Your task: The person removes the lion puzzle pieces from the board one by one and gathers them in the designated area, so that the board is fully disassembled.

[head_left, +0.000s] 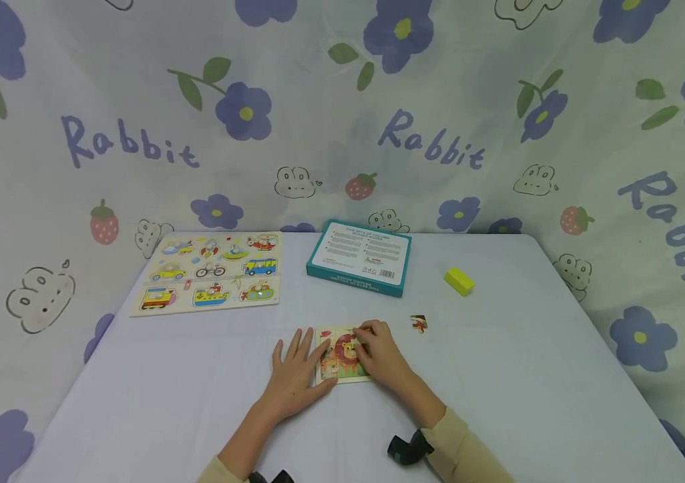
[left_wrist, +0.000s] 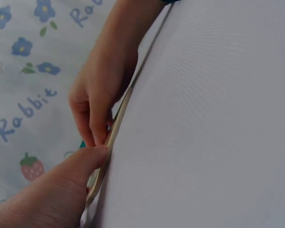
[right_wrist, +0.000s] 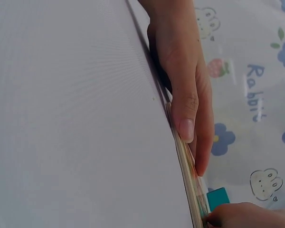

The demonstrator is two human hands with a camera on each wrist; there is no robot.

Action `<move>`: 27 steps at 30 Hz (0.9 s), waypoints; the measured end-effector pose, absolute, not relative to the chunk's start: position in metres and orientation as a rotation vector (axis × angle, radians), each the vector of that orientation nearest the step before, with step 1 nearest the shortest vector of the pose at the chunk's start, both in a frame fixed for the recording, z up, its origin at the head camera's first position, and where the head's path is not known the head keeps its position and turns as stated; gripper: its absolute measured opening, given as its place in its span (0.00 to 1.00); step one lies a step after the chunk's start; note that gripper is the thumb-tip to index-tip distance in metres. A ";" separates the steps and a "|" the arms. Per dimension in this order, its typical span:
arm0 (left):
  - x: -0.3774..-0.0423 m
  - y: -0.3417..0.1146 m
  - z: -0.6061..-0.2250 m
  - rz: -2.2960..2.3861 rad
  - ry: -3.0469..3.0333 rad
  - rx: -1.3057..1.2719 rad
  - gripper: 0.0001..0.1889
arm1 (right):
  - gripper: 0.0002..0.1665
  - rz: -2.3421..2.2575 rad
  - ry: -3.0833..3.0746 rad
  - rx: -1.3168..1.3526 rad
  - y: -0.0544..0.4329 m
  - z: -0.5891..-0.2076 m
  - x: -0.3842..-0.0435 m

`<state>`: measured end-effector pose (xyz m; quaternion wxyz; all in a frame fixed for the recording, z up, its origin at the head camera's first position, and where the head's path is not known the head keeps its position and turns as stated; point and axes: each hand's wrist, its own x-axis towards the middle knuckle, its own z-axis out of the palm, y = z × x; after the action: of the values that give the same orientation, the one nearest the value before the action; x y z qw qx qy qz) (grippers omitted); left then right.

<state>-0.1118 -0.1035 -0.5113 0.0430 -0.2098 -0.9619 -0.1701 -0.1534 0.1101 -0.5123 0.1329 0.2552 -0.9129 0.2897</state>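
Note:
A small wooden jigsaw puzzle (head_left: pixel 346 355) with a lion picture lies flat on the table. My left hand (head_left: pixel 295 379) rests at its left side with fingers spread, the index finger over the picture and the thumb on the near edge. With curled fingers, my right hand (head_left: pixel 383 355) pinches a puzzle piece at the upper right of the puzzle; the fingers mostly hide that piece. In the left wrist view the left thumb presses the board edge (left_wrist: pixel 104 164), and the right hand (left_wrist: pixel 102 90) reaches down behind it. A loose puzzle piece (head_left: pixel 418 323) lies to the right.
Beyond the puzzle are a teal and white box (head_left: pixel 359 255) and, at the left, a vehicle peg board (head_left: pixel 212 272). A yellow block (head_left: pixel 459 281) stands at the right. The white tabletop (head_left: pixel 529 376) ends at a patterned curtain (head_left: pixel 342 147).

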 end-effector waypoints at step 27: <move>-0.112 -0.102 -0.512 -0.533 -2.964 -0.636 0.39 | 0.11 0.861 -2.567 0.739 0.111 -0.515 -0.153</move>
<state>-0.1117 -0.1024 -0.5118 0.0319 -0.2064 -0.9625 -0.1732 -0.1528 0.1112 -0.5148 0.1668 0.2597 -0.9019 0.3023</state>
